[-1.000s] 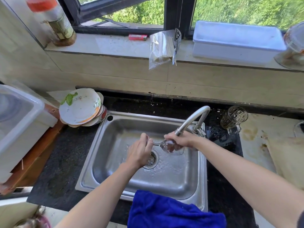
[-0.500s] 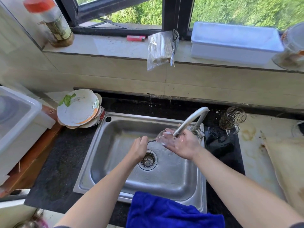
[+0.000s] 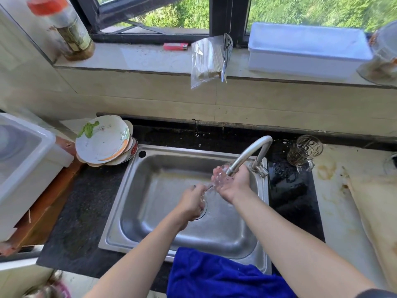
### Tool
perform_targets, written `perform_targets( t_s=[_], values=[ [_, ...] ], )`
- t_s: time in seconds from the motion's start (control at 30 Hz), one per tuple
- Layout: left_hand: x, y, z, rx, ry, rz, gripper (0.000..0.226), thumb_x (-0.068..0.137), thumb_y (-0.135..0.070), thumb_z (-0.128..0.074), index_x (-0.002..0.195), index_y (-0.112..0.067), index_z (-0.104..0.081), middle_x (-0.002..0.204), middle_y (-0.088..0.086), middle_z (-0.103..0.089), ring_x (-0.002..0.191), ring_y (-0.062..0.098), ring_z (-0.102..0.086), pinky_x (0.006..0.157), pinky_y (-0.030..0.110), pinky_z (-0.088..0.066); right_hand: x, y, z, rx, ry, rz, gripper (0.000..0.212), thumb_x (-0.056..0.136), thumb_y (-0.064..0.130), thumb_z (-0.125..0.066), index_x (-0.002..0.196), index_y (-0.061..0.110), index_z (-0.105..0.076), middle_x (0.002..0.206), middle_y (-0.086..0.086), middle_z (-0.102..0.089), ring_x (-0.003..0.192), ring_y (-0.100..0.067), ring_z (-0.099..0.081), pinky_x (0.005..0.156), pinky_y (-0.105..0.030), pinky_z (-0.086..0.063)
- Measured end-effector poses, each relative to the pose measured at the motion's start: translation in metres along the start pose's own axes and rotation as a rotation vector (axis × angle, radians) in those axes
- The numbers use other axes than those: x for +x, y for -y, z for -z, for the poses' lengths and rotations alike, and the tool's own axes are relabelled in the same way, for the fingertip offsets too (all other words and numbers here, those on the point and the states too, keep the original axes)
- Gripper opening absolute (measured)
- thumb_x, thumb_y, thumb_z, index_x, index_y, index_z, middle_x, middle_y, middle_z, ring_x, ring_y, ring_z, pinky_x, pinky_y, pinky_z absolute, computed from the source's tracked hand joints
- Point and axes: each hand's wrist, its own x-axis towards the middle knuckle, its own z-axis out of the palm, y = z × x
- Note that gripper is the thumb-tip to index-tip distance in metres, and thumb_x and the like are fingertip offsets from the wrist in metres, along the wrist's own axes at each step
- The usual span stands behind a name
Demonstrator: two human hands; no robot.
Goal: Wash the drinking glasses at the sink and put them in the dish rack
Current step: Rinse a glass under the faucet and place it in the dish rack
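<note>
Stemmed glass over the sink basin, at the faucet spout. Long axis slanted: stem lower left, bowl upper right. Left grip pinches the stem. Right grip cups the bowl, fingers curled round it. Glass mug tipped on the bench right of the faucet, contents unclear. Stacked bowls left of the sink, green scrap in the top one.

Blue cloth, silver steel sink, speckled black counter, red lighter, white tub.
</note>
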Motion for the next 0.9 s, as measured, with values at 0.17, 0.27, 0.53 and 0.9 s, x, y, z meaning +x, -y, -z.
perform_targets(
  t_s=[0.17, 0.27, 0.53, 0.9],
  values=[
    [-0.005, -0.006, -0.015, 0.098, -0.059, -0.211, 0.031, 0.074, -0.045, -0.042, 0.080, -0.015, -0.043, 0.072, 0.007, -0.052, 0.056, 0.020, -0.042, 0.054, 0.037, -0.038, 0.002, 0.020, -0.012, 0.078, 0.001, 0.048, 0.055, 0.094, 0.041, -0.034, 0.050, 0.010, -0.047, 0.050, -0.005, -0.051, 0.060, -0.020, -0.053, 0.066, -0.029, -0.045],
    [-0.004, 0.005, -0.012, 0.432, -0.182, -0.437, 0.029, 0.087, -0.040, -0.044, 0.092, -0.011, -0.039, 0.081, 0.011, -0.062, 0.074, 0.032, -0.055, 0.070, 0.046, -0.043, 0.008, 0.016, -0.015, 0.052, -0.088, 0.087, 0.067, 0.095, 0.047, -0.033, 0.044, 0.007, -0.048, 0.064, -0.012, -0.056, 0.068, -0.024, -0.058, 0.077, -0.030, -0.050],
    [-0.005, 0.021, -0.003, 0.687, -0.303, -0.654, 0.035, 0.092, -0.051, -0.035, 0.093, -0.016, -0.033, 0.080, 0.011, -0.060, 0.073, 0.039, -0.056, 0.066, 0.046, -0.042, 0.012, -0.004, -0.013, -0.200, -0.164, 0.344, 0.027, 0.094, 0.022, -0.061, 0.081, 0.037, -0.043, 0.054, 0.012, -0.056, 0.054, 0.002, -0.056, 0.049, -0.011, -0.046],
    [0.000, 0.008, 0.017, 0.402, -0.160, -0.397, 0.027, 0.090, -0.033, -0.044, 0.094, -0.006, -0.042, 0.084, 0.018, -0.058, 0.081, 0.038, -0.051, 0.071, 0.043, -0.037, 0.018, 0.005, 0.022, -1.551, 0.087, 0.820, 0.056, 0.070, 0.056, -0.077, 0.114, 0.030, -0.057, 0.104, 0.007, -0.059, 0.083, -0.007, -0.062, 0.072, -0.026, -0.052]
  ],
)
